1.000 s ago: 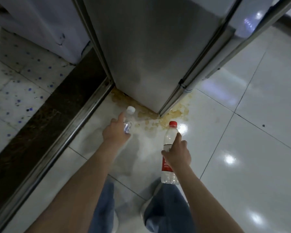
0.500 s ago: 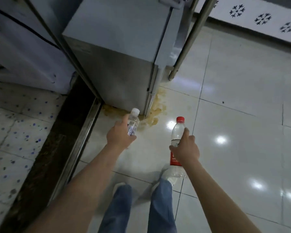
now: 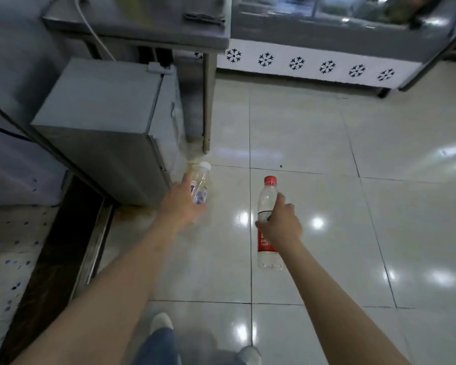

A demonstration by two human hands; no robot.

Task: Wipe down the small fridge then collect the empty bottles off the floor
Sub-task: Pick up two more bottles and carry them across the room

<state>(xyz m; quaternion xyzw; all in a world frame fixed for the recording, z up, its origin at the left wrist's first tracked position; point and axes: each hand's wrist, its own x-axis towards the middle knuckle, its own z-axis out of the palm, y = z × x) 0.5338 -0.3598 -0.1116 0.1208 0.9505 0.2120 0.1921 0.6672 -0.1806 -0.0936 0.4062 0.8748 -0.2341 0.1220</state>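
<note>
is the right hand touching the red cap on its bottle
Apart. The head view shows the right hand gripping the red-capped bottle at its middle, with clear plastic showing between fingers and red cap.

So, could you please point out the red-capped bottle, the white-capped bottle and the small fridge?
red-capped bottle [image 3: 267, 200]: head view, clear shoulder.
white-capped bottle [image 3: 202, 181]: head view, clear body.
small fridge [image 3: 98, 102]: head view, top panel.

Dim, motion-blurred, wide-angle bent; glare spots on floor [image 3: 327, 133].

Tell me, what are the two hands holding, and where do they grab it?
Left hand grips the white-capped bottle around its body. Right hand grips the red-capped bottle around its middle.
</note>
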